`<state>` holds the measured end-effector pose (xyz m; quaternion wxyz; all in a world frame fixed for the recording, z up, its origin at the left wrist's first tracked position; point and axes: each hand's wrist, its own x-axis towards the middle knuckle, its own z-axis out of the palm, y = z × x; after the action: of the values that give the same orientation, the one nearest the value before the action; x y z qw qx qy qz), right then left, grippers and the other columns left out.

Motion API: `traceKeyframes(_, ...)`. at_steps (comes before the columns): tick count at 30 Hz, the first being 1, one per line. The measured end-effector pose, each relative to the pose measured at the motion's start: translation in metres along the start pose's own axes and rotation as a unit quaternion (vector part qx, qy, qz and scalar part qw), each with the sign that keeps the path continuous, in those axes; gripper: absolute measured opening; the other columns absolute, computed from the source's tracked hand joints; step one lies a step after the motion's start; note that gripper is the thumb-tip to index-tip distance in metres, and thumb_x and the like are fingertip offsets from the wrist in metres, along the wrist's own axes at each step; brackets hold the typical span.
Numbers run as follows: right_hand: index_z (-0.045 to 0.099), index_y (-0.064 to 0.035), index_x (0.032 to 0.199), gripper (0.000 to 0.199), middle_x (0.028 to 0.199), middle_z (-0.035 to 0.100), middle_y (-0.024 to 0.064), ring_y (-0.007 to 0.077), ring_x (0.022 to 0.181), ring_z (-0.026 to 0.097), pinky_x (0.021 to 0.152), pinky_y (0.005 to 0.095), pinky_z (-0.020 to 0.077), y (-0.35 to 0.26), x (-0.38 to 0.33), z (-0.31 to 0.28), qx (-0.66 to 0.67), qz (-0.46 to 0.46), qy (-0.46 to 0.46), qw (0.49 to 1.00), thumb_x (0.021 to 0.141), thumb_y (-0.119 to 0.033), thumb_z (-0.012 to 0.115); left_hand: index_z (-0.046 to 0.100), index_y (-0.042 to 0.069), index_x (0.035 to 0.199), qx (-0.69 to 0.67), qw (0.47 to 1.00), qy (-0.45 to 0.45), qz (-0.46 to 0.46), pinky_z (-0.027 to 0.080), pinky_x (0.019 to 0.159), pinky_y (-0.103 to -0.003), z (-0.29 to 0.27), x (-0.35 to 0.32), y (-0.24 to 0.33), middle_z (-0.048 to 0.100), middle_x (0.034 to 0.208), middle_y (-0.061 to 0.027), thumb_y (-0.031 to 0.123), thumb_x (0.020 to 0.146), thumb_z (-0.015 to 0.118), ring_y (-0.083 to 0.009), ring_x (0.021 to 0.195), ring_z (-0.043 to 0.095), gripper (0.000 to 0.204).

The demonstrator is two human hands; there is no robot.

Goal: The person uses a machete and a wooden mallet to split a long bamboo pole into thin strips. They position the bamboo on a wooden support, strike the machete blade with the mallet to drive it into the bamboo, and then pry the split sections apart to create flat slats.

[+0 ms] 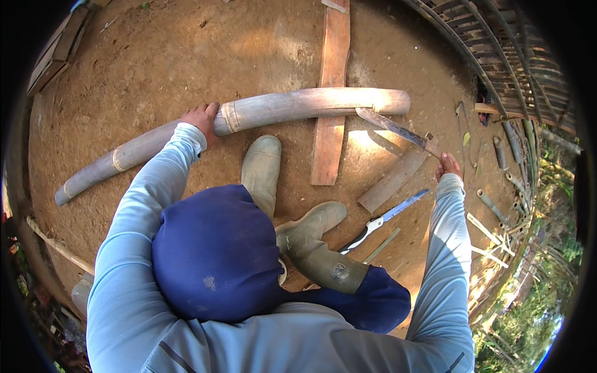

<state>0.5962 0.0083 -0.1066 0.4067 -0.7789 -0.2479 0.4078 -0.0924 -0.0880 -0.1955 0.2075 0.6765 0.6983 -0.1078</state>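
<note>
A long, thick bamboo pole (280, 109) lies across the ground in front of me, its right part resting over a wooden plank (328, 149). My left hand (202, 120) grips the pole from above, just left of a node ring. In my right hand (448, 166) is the handle of a machete (395, 127). The blade points left and its tip meets the near side of the pole, close to the right end. Below the blade, a short board (393, 180) lies on the soil.
A folding saw (384, 217) with a black-and-white handle lies by my right boot (323, 248); my left boot (261, 171) stands near the pole. Bamboo offcuts (494, 208) are scattered at the right. A slatted bamboo structure (497, 50) stands far right, a wooden box (56, 53) far left.
</note>
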Motion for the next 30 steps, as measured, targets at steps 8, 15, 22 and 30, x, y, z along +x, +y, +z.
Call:
traceKeyframes(8, 0.053, -0.0071, 0.123, 0.046, 0.085, 0.067, 0.0062, 0.0129, 0.055, 0.057, 0.047, 0.0261, 0.0481, -0.054, 0.098, 0.065, -0.112, -0.097, 0.073, 0.986, 0.084, -0.016, 0.075, 0.046, 0.012, 0.130, -0.012, 1.000, -0.011, 0.010, 0.046, 0.098, -0.043, -0.001, 0.005, -0.005, 0.058, 0.120, -0.0181, 0.029, 0.061, 0.082, -0.0356, 0.112, 0.057, 0.080)
traceKeyframes(15, 0.065, -0.0142, 0.100, 0.012, 0.078, 0.066, 0.0025, 0.0131, 0.055, 0.059, 0.050, 0.0272, 0.0528, -0.046, 0.105, 0.064, -0.055, 0.022, 0.060, 0.996, 0.089, -0.020, 0.067, 0.045, 0.011, 0.131, -0.020, 0.998, -0.054, 0.001, 0.047, 0.097, -0.042, -0.010, 0.009, -0.007, 0.060, 0.117, -0.0184, 0.028, 0.062, 0.081, -0.0363, 0.111, 0.058, 0.080)
traceKeyframes(22, 0.058, -0.0115, 0.095, 0.011, 0.076, 0.063, 0.0013, 0.0135, 0.059, 0.059, 0.055, 0.0293, 0.0549, -0.040, -0.054, -0.008, -0.013, 0.024, -0.060, 0.998, 0.087, -0.014, 0.065, 0.045, 0.011, 0.132, -0.031, 0.994, -0.104, -0.021, 0.047, 0.098, -0.041, -0.027, 0.011, 0.007, 0.058, 0.120, -0.0179, 0.028, 0.062, 0.080, -0.0354, 0.112, 0.058, 0.080)
traceKeyframes(30, 0.038, -0.0055, 0.140, 0.061, 0.089, 0.057, 0.0104, 0.0220, 0.068, 0.063, 0.051, 0.0379, 0.0518, 0.069, -0.240, 0.050, 0.169, 0.222, -0.351, 0.894, 0.081, 0.001, 0.056, 0.045, 0.013, 0.132, -0.009, 0.999, -0.046, -0.018, 0.046, 0.098, -0.042, -0.007, 0.008, 0.003, 0.058, 0.121, -0.0158, 0.027, 0.061, 0.079, -0.0344, 0.113, 0.057, 0.080)
